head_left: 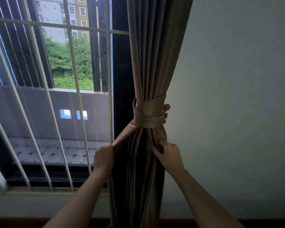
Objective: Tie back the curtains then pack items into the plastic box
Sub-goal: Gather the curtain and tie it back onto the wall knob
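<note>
Curtain [148,55] plain taupe-brown; tieback [148,116] same brown; grille [72,63] white; wall [237,96] pale grey

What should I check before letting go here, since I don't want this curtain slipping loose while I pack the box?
1. Tieback wrapped round the gathered curtain: ok, it circles the bundle more than once.
2. Tieback's free end secured: not ok, the left hand holds it pulled out to the left, untucked.
3. Folds below the band tidy: cannot tell, the right hand pinches them.
4. Band fastened at the small knob on its right edge: cannot tell, mostly hidden.
5. Curtain clear of the window: ok, bunched at its right side.
</note>
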{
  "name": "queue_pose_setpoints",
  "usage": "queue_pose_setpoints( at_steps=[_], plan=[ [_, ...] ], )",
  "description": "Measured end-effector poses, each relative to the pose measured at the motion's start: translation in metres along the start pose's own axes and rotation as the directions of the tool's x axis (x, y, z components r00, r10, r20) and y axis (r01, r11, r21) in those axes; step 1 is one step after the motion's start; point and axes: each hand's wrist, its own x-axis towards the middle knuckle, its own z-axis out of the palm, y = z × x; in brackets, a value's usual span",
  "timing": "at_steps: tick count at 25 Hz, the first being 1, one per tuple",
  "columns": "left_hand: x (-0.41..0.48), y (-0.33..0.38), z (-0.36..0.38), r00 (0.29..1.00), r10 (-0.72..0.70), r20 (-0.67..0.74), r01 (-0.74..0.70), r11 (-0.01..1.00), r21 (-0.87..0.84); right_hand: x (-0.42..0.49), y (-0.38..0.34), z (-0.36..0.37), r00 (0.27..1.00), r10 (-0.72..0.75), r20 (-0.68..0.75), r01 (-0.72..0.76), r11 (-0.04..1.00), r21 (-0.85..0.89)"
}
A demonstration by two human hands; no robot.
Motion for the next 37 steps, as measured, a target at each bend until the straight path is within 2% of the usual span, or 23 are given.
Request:
queue_pose_setpoints(
  at_steps=[2, 6, 10, 14, 15, 17, 19, 20, 21, 23, 24, 25, 27, 29, 31, 32, 34, 37],
  plan=[
    [0.0, 0.002, 0.004, 1.0, -0.03, -0.007, 0.03, 0.999, 0.012, -0.001, 0.004, -0.005, 1.0, -0.009, -0.021, 0.009, 1.0, -0.028],
    [-0.039, 0.038, 0.044, 0.944, 0.237, 0.228, -0.25, 0.968, 0.032, -0.01, 0.009, 0.005, 1.0, -0.02, -0.021, 0.02, 1.0, 0.008],
    [-0.03, 0.034, 0.038, 0.97, 0.095, 0.226, -0.101, 0.995, 0.015, -0.008, 0.013, 0.001, 0.999, -0.039, -0.025, 0.041, 0.996, 0.074],
    [-0.065, 0.027, 0.049, 0.943, 0.094, 0.318, -0.117, 0.992, 0.054, -0.007, 0.011, 0.008, 0.992, -0.045, -0.116, 0.062, 0.987, 0.147],
    [-0.072, 0.026, 0.054, 0.931, 0.081, 0.355, -0.111, 0.992, 0.066, -0.009, 0.011, 0.012, 0.996, -0.029, -0.079, 0.04, 0.989, 0.14],
    [-0.076, 0.022, 0.059, 0.905, 0.078, 0.418, -0.111, 0.992, 0.055, -0.014, 0.014, 0.017, 0.99, 0.004, 0.144, -0.011, 0.999, 0.053],
    [-0.074, 0.02, 0.052, 0.905, 0.089, 0.417, -0.088, 0.996, -0.021, -0.022, 0.026, 0.018, 0.917, 0.041, 0.397, -0.017, 0.998, -0.065],
    [-0.072, 0.021, 0.045, 0.913, 0.102, 0.394, -0.072, 0.993, -0.089, -0.025, 0.029, 0.017, 0.897, 0.049, 0.438, -0.029, 0.998, -0.052],
    [-0.067, 0.025, 0.035, 0.931, 0.12, 0.345, -0.068, 0.985, -0.161, -0.026, 0.029, 0.013, 0.922, 0.046, 0.385, -0.057, 0.998, 0.015],
    [-0.048, 0.041, 0.013, 0.98, 0.159, 0.118, -0.112, 0.936, -0.334, -0.016, 0.02, 0.003, 0.997, 0.042, 0.069, -0.055, 0.978, 0.199],
    [-0.037, 0.05, 0.004, 0.985, 0.171, -0.014, -0.165, 0.92, -0.356, -0.007, 0.013, -0.001, 0.997, 0.027, -0.071, -0.009, 0.97, 0.242],
    [-0.027, 0.057, -0.002, 0.978, 0.176, -0.111, -0.203, 0.918, -0.341, -0.001, 0.005, -0.004, 0.99, 0.008, -0.142, 0.028, 0.968, 0.248],
    [-0.018, 0.063, -0.003, 0.958, 0.244, -0.149, -0.275, 0.928, -0.251, 0.002, -0.005, -0.002, 0.988, -0.019, -0.151, 0.05, 0.978, 0.204],
    [-0.023, 0.056, 0.01, 0.93, 0.361, -0.068, -0.365, 0.927, -0.081, -0.003, -0.002, 0.007, 0.987, 0.004, -0.159, 0.029, 0.978, 0.205],
    [-0.035, 0.047, 0.017, 0.91, 0.415, 0.002, -0.415, 0.909, -0.039, -0.009, 0.003, 0.011, 0.99, 0.007, -0.144, 0.023, 0.979, 0.204],
    [-0.036, 0.045, 0.015, 0.901, 0.432, -0.032, -0.433, 0.9, -0.053, -0.009, 0.005, 0.009, 0.992, -0.008, -0.129, 0.032, 0.982, 0.185],
    [-0.029, 0.05, -0.008, 0.894, 0.406, -0.192, -0.437, 0.885, -0.162, -0.005, 0.005, -0.004, 0.983, -0.038, -0.178, 0.074, 0.977, 0.2],
    [-0.004, 0.068, -0.063, 0.793, 0.451, -0.409, -0.588, 0.743, -0.319, 0.008, -0.002, -0.035, 0.913, -0.15, -0.38, 0.237, 0.952, 0.193]
  ],
)
